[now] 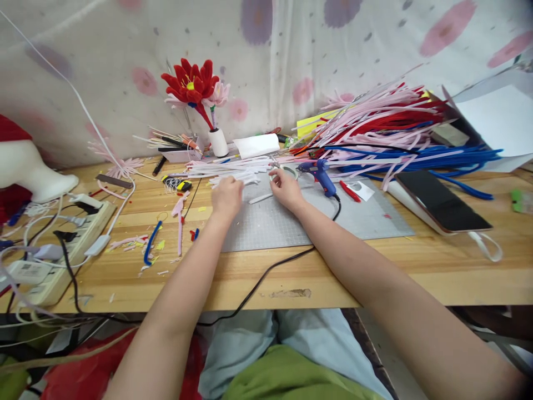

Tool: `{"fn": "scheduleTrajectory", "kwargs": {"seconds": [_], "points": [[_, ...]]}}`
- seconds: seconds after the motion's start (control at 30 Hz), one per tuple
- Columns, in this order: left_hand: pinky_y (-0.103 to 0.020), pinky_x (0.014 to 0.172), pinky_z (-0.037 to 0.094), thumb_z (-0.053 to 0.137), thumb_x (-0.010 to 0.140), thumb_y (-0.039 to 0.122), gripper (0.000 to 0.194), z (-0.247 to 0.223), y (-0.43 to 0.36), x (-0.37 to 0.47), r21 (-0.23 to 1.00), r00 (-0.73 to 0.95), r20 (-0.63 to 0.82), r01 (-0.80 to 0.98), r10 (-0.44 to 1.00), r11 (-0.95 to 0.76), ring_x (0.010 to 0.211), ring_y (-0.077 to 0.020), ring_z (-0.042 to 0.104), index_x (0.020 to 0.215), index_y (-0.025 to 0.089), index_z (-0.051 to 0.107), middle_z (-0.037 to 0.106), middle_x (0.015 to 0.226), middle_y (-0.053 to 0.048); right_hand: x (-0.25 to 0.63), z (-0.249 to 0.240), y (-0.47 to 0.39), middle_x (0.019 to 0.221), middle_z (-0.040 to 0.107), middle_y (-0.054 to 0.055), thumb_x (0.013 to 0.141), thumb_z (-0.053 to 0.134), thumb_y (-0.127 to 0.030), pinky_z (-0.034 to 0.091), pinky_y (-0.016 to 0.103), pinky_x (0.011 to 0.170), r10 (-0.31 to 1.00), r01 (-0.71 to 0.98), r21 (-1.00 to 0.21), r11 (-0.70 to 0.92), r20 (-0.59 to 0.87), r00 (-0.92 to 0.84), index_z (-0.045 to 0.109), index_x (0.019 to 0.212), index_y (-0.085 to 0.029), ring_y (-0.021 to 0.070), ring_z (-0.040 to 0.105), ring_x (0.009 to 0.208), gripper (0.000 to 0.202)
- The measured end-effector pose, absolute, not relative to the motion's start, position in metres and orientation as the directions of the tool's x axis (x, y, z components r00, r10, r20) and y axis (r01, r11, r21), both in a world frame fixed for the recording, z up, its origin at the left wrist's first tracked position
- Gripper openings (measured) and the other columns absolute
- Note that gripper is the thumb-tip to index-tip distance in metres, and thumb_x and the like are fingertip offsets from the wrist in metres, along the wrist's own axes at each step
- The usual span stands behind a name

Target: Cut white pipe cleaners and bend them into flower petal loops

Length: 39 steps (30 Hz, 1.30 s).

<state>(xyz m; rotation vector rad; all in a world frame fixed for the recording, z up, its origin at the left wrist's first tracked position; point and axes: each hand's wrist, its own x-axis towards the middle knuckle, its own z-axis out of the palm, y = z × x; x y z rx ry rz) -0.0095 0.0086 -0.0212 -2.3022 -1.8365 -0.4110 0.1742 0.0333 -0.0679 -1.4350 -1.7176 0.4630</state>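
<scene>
My left hand [227,195] is closed at the near edge of a bunch of white pipe cleaners [239,176]; its fingertips are turned away, so what it grips is hidden. Across a small gap, my right hand [285,188] has its fingers curled together in a pinch. Just behind those fingers shows a pale green ring-shaped handle [295,170]; whether the hand touches it I cannot tell. A short white strip [260,198] lies between the hands on the grey cutting mat [275,230]. To the right rests a blue glue gun [320,175].
Pink, red and blue pipe cleaners [387,133] pile up at the back right. A phone [445,200] leans at the right. Red fuzzy flowers [191,83] stand in a white vase [219,143]. A power strip [73,253] with cables fills the left; a black cord [266,275] crosses the front.
</scene>
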Motion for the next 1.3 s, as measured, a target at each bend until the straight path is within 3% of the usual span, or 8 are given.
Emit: {"fn": "scheduleTrajectory", "kwargs": {"seconds": [0.1,0.23,0.33,0.5,0.6,0.73,0.93,1.3], "points": [[-0.032,0.073,0.036,0.037,0.089,0.030,0.031,-0.034,-0.007,0.004,0.064,0.225,0.330,0.964,0.917,-0.259,0.095,-0.0238,0.052,0.092,0.022,0.067,0.060,0.092,-0.009,0.167,-0.055,0.018,0.098,0.060,0.009,0.073,0.049,-0.014,0.037,0.029,0.068,0.840,0.745,-0.478,0.465,0.503,-0.202,0.057,0.112,-0.018,0.0203,0.054,0.085,0.040],[-0.031,0.076,0.036,0.035,0.090,0.031,0.034,-0.039,-0.016,0.014,0.130,0.241,0.380,0.942,0.893,-0.309,0.096,-0.0226,0.053,0.102,0.022,0.065,0.061,0.097,-0.009,0.159,-0.047,0.009,0.091,0.060,0.011,0.080,0.048,-0.024,0.035,0.030,0.068,0.799,0.782,-0.288,0.553,0.449,-0.400,0.065,0.092,-0.017,0.0227,0.052,0.089,0.022],[-0.028,0.075,0.037,0.032,0.091,0.034,0.037,-0.035,-0.018,0.012,0.263,0.223,0.337,0.910,0.915,-0.319,0.094,-0.0201,0.055,0.115,0.023,0.059,0.062,0.103,-0.008,0.161,-0.051,0.015,0.088,0.061,0.010,0.083,0.046,-0.026,0.034,0.030,0.067,0.851,0.798,-0.384,0.464,0.443,-0.281,0.066,0.085,-0.017,0.0215,0.053,0.086,0.022],[-0.025,0.075,0.039,0.033,0.091,0.028,0.034,-0.039,-0.012,-0.012,0.528,0.129,0.263,0.811,0.956,-0.254,0.089,-0.0164,0.057,0.105,0.018,0.061,0.065,0.093,-0.006,0.175,-0.056,0.031,0.071,0.058,0.004,0.074,0.059,-0.028,0.033,0.029,0.064,0.943,0.579,-0.773,0.261,0.332,0.018,0.064,0.071,-0.016,0.0162,0.050,0.070,0.013],[-0.023,0.065,0.042,0.039,0.088,0.031,0.029,-0.047,-0.007,-0.019,0.720,0.086,0.209,0.660,0.974,-0.212,0.068,-0.0118,0.058,0.097,0.017,0.062,0.065,0.080,-0.003,0.178,-0.052,0.033,0.058,0.049,-0.002,0.068,0.066,-0.035,0.029,0.025,0.054,0.978,0.208,-0.955,0.209,0.200,-0.064,0.058,0.066,-0.016,0.0097,0.042,0.055,0.020],[-0.021,0.054,0.046,0.043,0.086,0.032,0.027,-0.048,-0.010,-0.007,0.961,0.046,-0.006,0.276,0.999,-0.007,0.054,-0.0080,0.058,0.095,0.013,0.060,0.068,0.085,-0.006,0.176,-0.044,0.027,0.054,0.048,-0.005,0.061,0.070,-0.042,0.022,0.020,0.045,0.954,-0.160,-0.986,0.052,0.097,-0.285,0.053,0.070,-0.017,0.0048,0.036,0.045,0.032],[-0.022,0.055,0.052,0.058,0.080,0.028,0.020,-0.041,-0.023,0.011,0.963,0.184,-0.257,-0.029,0.949,0.267,0.067,-0.0137,0.067,0.087,0.010,0.062,0.071,0.088,-0.011,0.171,-0.046,0.022,0.055,0.055,-0.004,0.059,0.073,-0.037,0.024,0.017,0.042,0.903,-0.204,-0.977,-0.063,0.031,-0.429,0.051,0.074,-0.016,0.0039,0.042,0.045,0.034],[-0.020,0.057,0.052,0.058,0.081,0.021,0.013,-0.048,-0.019,0.006,0.929,0.276,-0.314,-0.107,0.908,0.354,0.068,-0.0120,0.067,0.084,0.009,0.064,0.071,0.085,-0.010,0.162,-0.056,0.022,0.048,0.041,-0.009,0.059,0.072,-0.036,0.016,0.018,0.039,0.914,-0.178,-0.984,-0.006,0.067,-0.399,0.052,0.072,-0.016,0.0022,0.029,0.040,0.032]]}}
